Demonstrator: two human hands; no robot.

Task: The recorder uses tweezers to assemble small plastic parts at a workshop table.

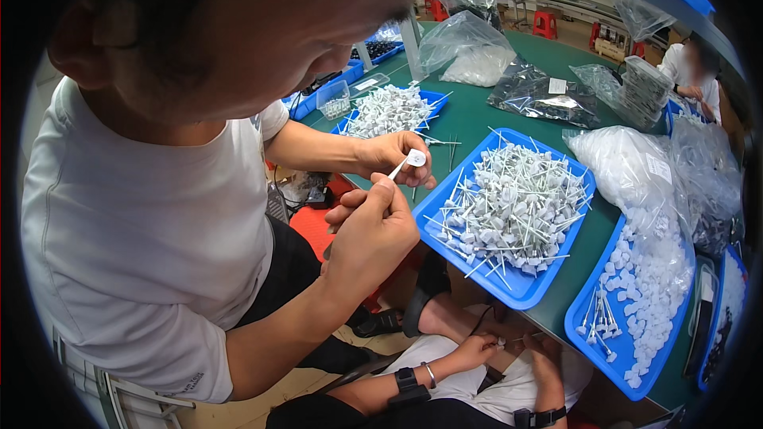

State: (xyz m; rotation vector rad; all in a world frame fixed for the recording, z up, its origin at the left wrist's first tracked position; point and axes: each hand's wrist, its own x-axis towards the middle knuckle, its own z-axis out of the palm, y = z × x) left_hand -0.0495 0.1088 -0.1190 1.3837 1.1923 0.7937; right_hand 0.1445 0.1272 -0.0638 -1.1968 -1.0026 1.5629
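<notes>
My left hand, with a bracelet and a black band at its wrist, reaches in low in the picture. Its fingertips are closed on a small white plastic piece. Close by on the right is my right hand, its fingers curled together. A thin pale line runs between the two hands, and what the right fingers hold is too small to make out. Both hands are just below the table edge. The nearest blue tray is piled with white caps on thin stems.
At left a co-worker's hands hold a white cap and a pointed white stick. Right, another blue tray holds loose white caps and several stemmed ones, under a clear bag. A further tray and bags stand on the green table.
</notes>
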